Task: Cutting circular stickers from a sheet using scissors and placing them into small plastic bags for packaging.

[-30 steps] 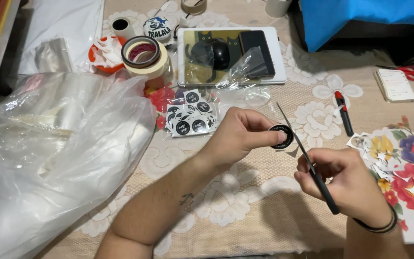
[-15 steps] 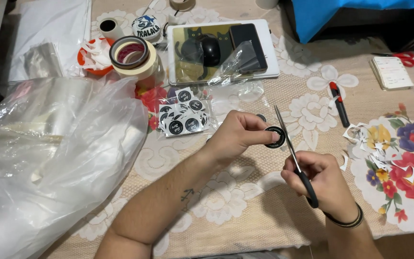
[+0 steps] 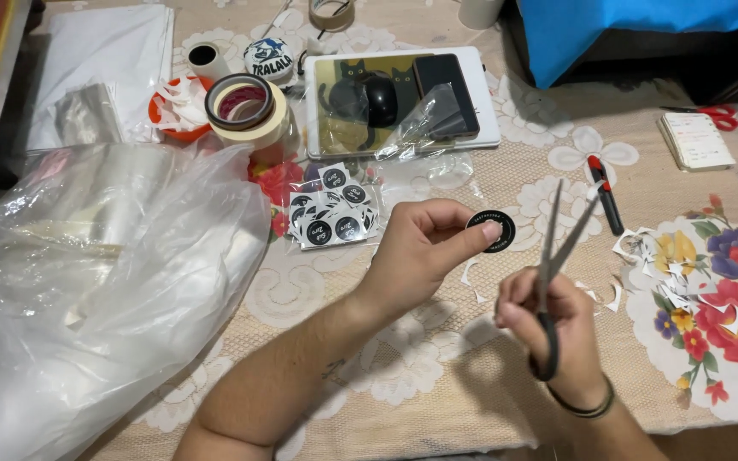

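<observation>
Round black sticker [image 3: 490, 231], ringed with small pale lettering, is shown pinched at its lower left edge between the thumb and forefinger of the left hand [image 3: 420, 248]; it is held flat-on to the camera, raised above the desk [image 3: 437, 401] near the middle of the view. The fingers [image 3: 480, 232] of this hand are closed narrowly on the sticker, the remaining ones being curled into the palm. Scissors [image 3: 557, 256] with black handles are gripped in the right hand [image 3: 548, 320], just to the right of the sticker and apart from it; the blades are pointed upward and are parted in a narrow V. The right fingers are wrapped round the handles. A dark band is worn at the right wrist.

The desk is covered by a lace cloth with floral print. White paper trimmings [image 3: 642, 256] are scattered to the right of the scissors and below the sticker. A clear packet of further black stickers [image 3: 335, 218] lies to the upper left of the left hand. Behind it are seen a tablet with a cat picture [image 3: 399, 102], stacked tape rolls [image 3: 245, 107] and an orange dish of scraps [image 3: 177, 107]. A large crumpled clear plastic bag [image 3: 96, 282] occupies the left side. A red-and-black utility knife [image 3: 606, 195] lies right of the blades, and a small notepad [image 3: 698, 139] at far right.
</observation>
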